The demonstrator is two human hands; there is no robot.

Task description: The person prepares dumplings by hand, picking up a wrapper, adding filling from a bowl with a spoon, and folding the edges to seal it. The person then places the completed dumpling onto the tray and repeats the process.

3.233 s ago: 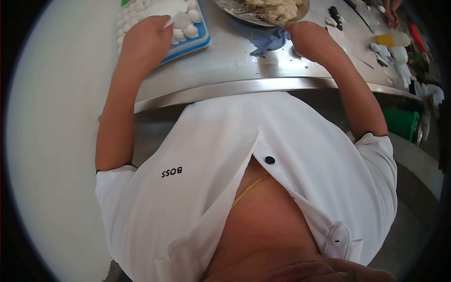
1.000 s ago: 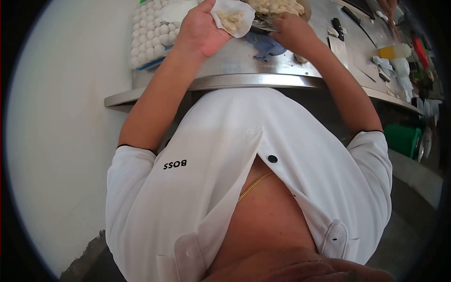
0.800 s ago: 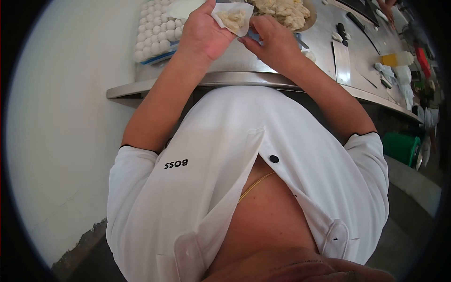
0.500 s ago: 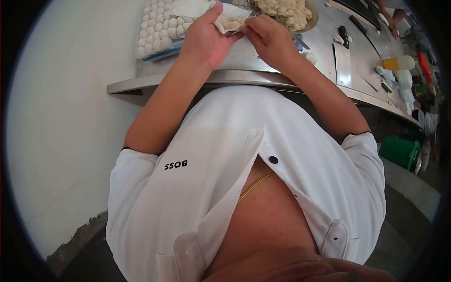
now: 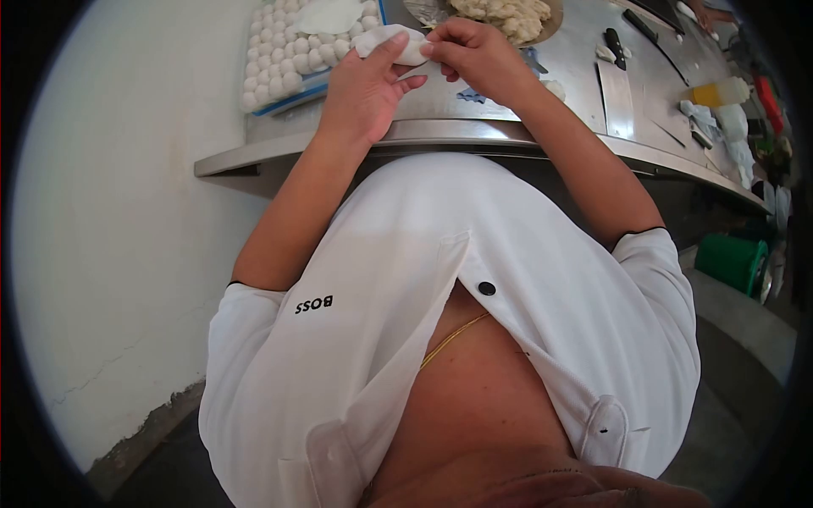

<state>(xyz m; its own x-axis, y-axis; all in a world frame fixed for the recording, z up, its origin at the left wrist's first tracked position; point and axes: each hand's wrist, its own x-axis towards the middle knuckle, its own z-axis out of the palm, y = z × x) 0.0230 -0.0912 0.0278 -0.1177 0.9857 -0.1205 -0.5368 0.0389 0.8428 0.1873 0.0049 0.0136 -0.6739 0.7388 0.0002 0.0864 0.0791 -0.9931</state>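
A white dough dumpling (image 5: 405, 49), folded over so that its filling is hidden, is held above the near side of the metal table (image 5: 423, 106). My left hand (image 5: 362, 95) grips it from the left, thumb on top and fingers beneath. At its right end, my right hand (image 5: 484, 61) pinches the dough edge between thumb and fingertips. Left of the hands is a blue-edged tray (image 5: 292, 100) with rows of small white dough balls (image 5: 275, 55). A pile of flat white wrappers (image 5: 330, 15) lies over some balls. Behind my right hand, pale lumpy filling (image 5: 504, 15) sits in a bowl (image 5: 556, 24).
A cleaver (image 5: 616, 93) with a black handle and a long dark-handled tool (image 5: 656, 44) lie to the right. Farther right stand a bottle of yellow liquid (image 5: 718, 92) and crumpled plastic. Another person's hand (image 5: 701, 13) shows at the top right. A wall (image 5: 127, 212) borders the left.
The wrapper, open with filling showing before, is now folded over it. Both hands have moved slightly down and the right hand's pinch has shifted to the dumpling's right end.
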